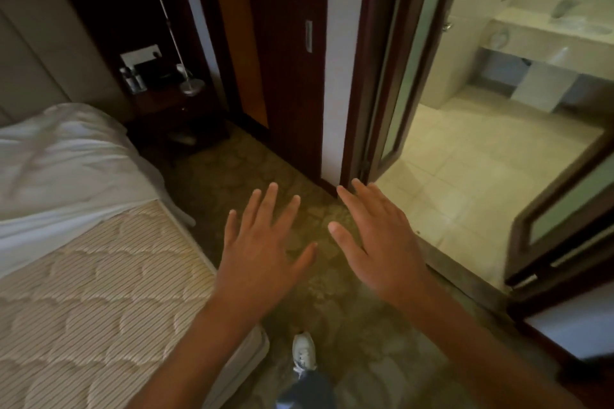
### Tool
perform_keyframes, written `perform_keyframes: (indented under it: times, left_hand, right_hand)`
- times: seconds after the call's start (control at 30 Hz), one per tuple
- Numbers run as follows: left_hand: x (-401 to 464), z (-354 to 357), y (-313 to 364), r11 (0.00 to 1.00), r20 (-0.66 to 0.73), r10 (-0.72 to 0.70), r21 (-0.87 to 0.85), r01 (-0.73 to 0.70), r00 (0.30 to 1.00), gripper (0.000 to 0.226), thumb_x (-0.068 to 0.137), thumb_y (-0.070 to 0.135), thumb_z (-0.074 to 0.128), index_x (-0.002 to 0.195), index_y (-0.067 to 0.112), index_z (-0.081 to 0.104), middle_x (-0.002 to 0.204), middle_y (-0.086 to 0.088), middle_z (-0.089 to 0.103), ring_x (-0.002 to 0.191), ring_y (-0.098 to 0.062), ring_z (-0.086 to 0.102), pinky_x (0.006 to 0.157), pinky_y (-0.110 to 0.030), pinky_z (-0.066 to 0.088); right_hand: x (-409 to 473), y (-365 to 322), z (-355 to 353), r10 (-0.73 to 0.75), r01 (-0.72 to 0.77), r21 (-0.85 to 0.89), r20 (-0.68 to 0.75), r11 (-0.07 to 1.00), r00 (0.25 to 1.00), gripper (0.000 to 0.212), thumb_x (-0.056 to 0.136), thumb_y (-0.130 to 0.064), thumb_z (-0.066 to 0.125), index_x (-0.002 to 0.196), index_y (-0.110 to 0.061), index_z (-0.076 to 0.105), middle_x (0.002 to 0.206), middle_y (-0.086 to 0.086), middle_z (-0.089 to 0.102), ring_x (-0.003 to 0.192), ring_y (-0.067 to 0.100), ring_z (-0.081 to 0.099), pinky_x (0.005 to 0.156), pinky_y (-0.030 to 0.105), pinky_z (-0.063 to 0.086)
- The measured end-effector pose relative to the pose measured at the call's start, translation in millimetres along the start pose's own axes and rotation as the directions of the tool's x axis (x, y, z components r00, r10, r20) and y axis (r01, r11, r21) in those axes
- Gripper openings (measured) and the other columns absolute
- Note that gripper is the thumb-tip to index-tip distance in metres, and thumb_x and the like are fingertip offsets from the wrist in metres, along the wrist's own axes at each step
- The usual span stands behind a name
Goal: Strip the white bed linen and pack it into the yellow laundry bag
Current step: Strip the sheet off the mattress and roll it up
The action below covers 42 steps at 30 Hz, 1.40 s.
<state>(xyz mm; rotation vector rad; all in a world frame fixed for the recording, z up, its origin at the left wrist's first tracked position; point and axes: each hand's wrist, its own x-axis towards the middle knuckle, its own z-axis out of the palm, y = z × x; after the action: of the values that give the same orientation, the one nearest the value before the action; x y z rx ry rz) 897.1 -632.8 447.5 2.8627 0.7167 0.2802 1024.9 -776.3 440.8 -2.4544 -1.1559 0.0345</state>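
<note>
Left hand [262, 249] and right hand [378, 242]: both hovering over the carpet [332, 302], fingers spread, holding nothing. Sheet [66, 159]: lying bunched at the mattress [99, 292] head end. No legible writing showing.

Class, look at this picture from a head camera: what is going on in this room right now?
A person stands on the carpet beside a bed, both hands held out open and empty: left hand, right hand. The white sheet is partly peeled back, bunched toward the head end, leaving the quilted mattress bare nearer the person. No yellow laundry bag is in view. A bathroom doorway stands open on the right.
</note>
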Motion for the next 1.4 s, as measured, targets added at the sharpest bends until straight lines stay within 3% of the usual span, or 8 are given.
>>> perform_keyframes:
  times: [0.2, 0.37, 0.53, 0.7, 0.9, 1.07, 1.4]
  left_hand:
    - [125.2, 19.8, -34.7, 0.995, -0.058, -0.102, -0.02, 0.101, 0.993, 0.089, 0.078, 0.08, 0.005, 0.157, 0.039, 0.013, 0.167, 0.001, -0.004, 0.154, -0.019, -0.007, 0.123, -0.052, 0.004]
    - [236.1, 20.9, -57.3, 0.992, -0.073, -0.122, -0.045, 0.118, 0.99, 0.088, 0.079, 0.081, 0.005, 0.156, 0.04, 0.012, 0.167, 0.003, -0.005, 0.153, -0.018, -0.009, 0.122, -0.048, -0.002]
    - [325.6, 33.0, -78.2, 0.986, -0.031, -0.165, -0.043, 0.164, 0.986, 0.088, 0.078, 0.08, 0.004, 0.157, 0.041, 0.008, 0.166, 0.004, -0.01, 0.153, -0.017, -0.012, 0.122, -0.048, -0.002]
    - [388.1, 49.4, -93.9, 0.977, -0.016, -0.21, -0.031, 0.209, 0.978, 0.089, 0.079, 0.08, 0.006, 0.157, 0.039, 0.012, 0.167, 0.002, -0.006, 0.153, -0.018, -0.01, 0.119, -0.046, -0.004]
    - [480.8, 68.0, -116.3, 0.933, -0.051, -0.359, -0.015, 0.359, 0.932, 0.088, 0.079, 0.08, 0.004, 0.157, 0.04, 0.01, 0.167, 0.004, -0.008, 0.153, -0.018, -0.012, 0.122, -0.048, -0.003]
    - [551.3, 69.1, -129.0, 0.834, -0.093, -0.551, -0.053, 0.549, 0.829, 0.087, 0.079, 0.08, 0.005, 0.157, 0.041, 0.011, 0.167, 0.006, -0.008, 0.152, -0.016, -0.012, 0.124, -0.047, 0.001]
    - [612.6, 70.0, -184.1, 0.532, -0.166, -0.839, -0.055, 0.845, 0.518, 0.087, 0.081, 0.081, 0.005, 0.157, 0.04, 0.008, 0.167, 0.003, -0.005, 0.153, -0.019, -0.009, 0.124, -0.051, 0.006]
  right_hand:
    - [127.2, 25.9, 7.0, -0.012, 0.012, -0.002, -0.039, 1.0, 0.999, 0.074, 0.09, -0.071, 0.004, 0.156, -0.038, 0.016, 0.165, -0.009, 0.01, 0.153, 0.013, 0.003, 0.12, 0.036, 0.005]
    - [240.8, 44.2, 5.7, 0.015, -0.015, 0.011, -0.041, 1.0, 0.999, 0.076, 0.088, -0.072, 0.005, 0.156, -0.039, 0.015, 0.165, -0.012, 0.008, 0.152, 0.009, 0.001, 0.121, 0.038, 0.006]
    - [339.1, 62.8, 13.9, 0.036, -0.033, 0.081, -0.035, 0.996, 0.999, 0.076, 0.088, -0.073, 0.008, 0.156, -0.039, 0.018, 0.165, -0.012, 0.01, 0.152, 0.009, 0.002, 0.121, 0.037, 0.006]
    - [415.7, 76.6, 30.4, -0.035, 0.034, 0.079, 0.007, 0.996, 0.999, 0.076, 0.089, -0.074, 0.003, 0.155, -0.038, 0.015, 0.165, -0.011, 0.009, 0.152, 0.011, 0.002, 0.124, 0.044, 0.01]
    - [544.6, 99.5, 60.6, -0.193, 0.189, 0.094, 0.042, 0.978, 0.98, 0.071, 0.094, -0.07, 0.009, 0.156, -0.037, 0.015, 0.165, -0.009, 0.011, 0.152, 0.013, 0.002, 0.121, 0.035, 0.004]
    - [647.0, 109.0, 74.0, -0.363, 0.344, 0.158, 0.116, 0.926, 0.924, 0.071, 0.095, -0.067, 0.013, 0.156, -0.032, 0.022, 0.165, -0.005, 0.018, 0.152, 0.015, 0.008, 0.122, 0.038, 0.012]
    - [793.1, 53.8, 118.0, -0.64, 0.574, 0.291, 0.241, 0.765, 0.73, 0.073, 0.093, -0.067, 0.011, 0.156, -0.032, 0.02, 0.165, -0.004, 0.015, 0.153, 0.015, 0.005, 0.123, 0.042, 0.013]
